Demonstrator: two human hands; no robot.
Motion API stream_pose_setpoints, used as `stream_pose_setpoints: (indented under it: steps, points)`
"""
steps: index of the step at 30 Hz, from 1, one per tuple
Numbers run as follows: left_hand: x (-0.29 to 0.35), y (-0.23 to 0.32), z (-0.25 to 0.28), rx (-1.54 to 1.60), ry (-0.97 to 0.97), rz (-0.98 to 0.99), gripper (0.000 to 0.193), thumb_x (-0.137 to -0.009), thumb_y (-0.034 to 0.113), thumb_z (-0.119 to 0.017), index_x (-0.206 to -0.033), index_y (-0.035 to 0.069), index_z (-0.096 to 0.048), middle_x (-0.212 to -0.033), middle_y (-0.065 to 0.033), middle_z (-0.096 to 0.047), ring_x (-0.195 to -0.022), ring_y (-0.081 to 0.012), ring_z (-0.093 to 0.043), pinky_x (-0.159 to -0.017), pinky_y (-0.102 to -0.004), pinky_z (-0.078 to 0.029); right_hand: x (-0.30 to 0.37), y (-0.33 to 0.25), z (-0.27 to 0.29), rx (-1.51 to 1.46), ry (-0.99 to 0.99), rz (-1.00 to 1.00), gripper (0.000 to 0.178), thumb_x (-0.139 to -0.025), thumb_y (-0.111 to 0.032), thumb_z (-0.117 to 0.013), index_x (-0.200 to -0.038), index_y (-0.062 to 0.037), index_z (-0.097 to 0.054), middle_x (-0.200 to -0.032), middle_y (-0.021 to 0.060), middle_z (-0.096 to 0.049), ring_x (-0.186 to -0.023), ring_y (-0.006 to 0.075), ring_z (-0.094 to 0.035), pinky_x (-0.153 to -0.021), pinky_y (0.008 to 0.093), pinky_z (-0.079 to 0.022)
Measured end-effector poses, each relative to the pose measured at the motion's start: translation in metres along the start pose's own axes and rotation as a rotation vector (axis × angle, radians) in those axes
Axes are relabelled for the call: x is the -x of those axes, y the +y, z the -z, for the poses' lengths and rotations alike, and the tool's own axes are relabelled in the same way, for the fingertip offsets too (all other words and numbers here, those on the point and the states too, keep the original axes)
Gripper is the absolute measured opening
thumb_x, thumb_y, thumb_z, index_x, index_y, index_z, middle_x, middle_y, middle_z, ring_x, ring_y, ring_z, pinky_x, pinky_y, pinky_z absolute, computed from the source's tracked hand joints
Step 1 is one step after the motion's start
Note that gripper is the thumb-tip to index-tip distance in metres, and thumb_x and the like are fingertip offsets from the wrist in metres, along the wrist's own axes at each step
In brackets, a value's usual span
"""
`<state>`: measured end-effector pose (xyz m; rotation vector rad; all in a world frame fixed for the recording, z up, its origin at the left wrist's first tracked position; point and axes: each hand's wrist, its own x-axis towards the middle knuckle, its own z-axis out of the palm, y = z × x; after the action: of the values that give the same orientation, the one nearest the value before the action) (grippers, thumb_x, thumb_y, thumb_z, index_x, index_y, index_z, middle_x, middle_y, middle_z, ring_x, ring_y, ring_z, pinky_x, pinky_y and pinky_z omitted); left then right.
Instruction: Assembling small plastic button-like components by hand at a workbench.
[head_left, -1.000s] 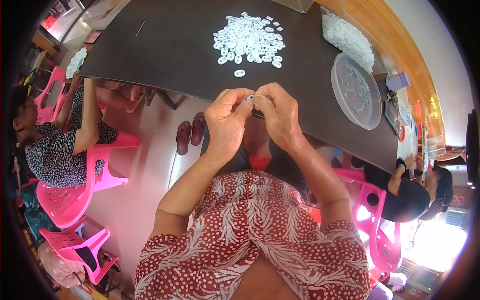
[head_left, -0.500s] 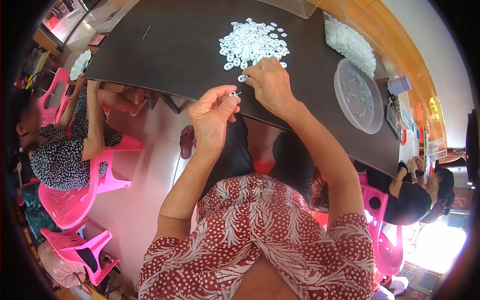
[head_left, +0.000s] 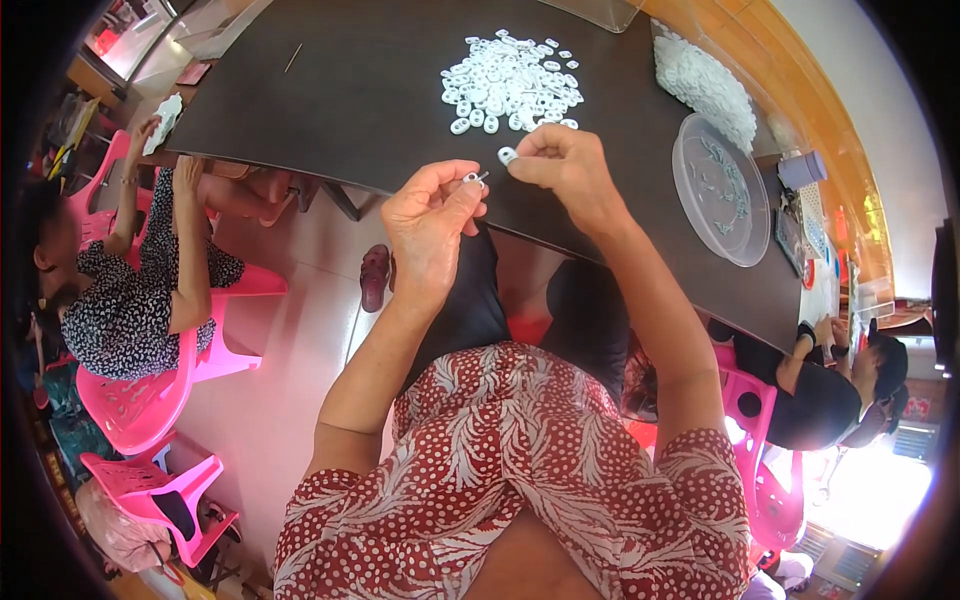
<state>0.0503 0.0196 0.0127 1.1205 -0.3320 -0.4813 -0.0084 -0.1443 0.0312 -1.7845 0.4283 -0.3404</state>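
Glare bleaches the opening [head_left: 880, 492] at lower right, the floor [head_left: 285, 390] shines, and straight edges bend toward dark corners.

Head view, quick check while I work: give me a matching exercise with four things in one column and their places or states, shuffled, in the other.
Things:
1. Left hand
2. Pile of white pieces
3. Right hand
4. Round clear tray

Places or states:
A. Heaped on the dark table, beyond both hands
B. Has small grey-green parts lying in it
C. Pinches a white piece with a thin pin sticking out
D. Pinches a second white piece, nearer the pile

Pairs: 1-C, 2-A, 3-D, 4-B
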Motion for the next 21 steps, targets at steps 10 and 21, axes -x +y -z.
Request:
stream_pose_setpoints:
  steps: [10, 21]
  points:
    - [0.007, 0.0, -0.017, 0.046, -0.039, 0.027, 0.017, -0.081, -0.002, -0.061, -0.097, -0.004, -0.062, -0.079, -0.0072, -0.064, -0.061, -0.008, -0.057, -0.048, -0.0182, -0.042, 0.017, -0.014, 0.012, -0.394, -0.148, -0.233, 0.014, -0.07, -0.009, -0.066, -0.077, 0.0032, -0.063, -0.071, 0.0072, -0.062, -0.061, 0.0103, -0.053, -0.055, 0.0215, -0.04]
    - [0.012, -0.002, -0.018, -0.018, -0.042, 0.026, 0.016, -0.081, 0.0, -0.063, -0.096, -0.006, -0.062, -0.079, -0.0105, -0.065, -0.062, -0.0114, -0.059, -0.05, -0.0204, -0.044, 0.018, -0.013, 0.012, -0.331, -0.168, -0.209, 0.014, -0.07, -0.008, -0.066, -0.078, 0.0023, -0.061, -0.072, 0.0073, -0.062, -0.061, 0.0104, -0.053, -0.056, 0.0218, -0.04]
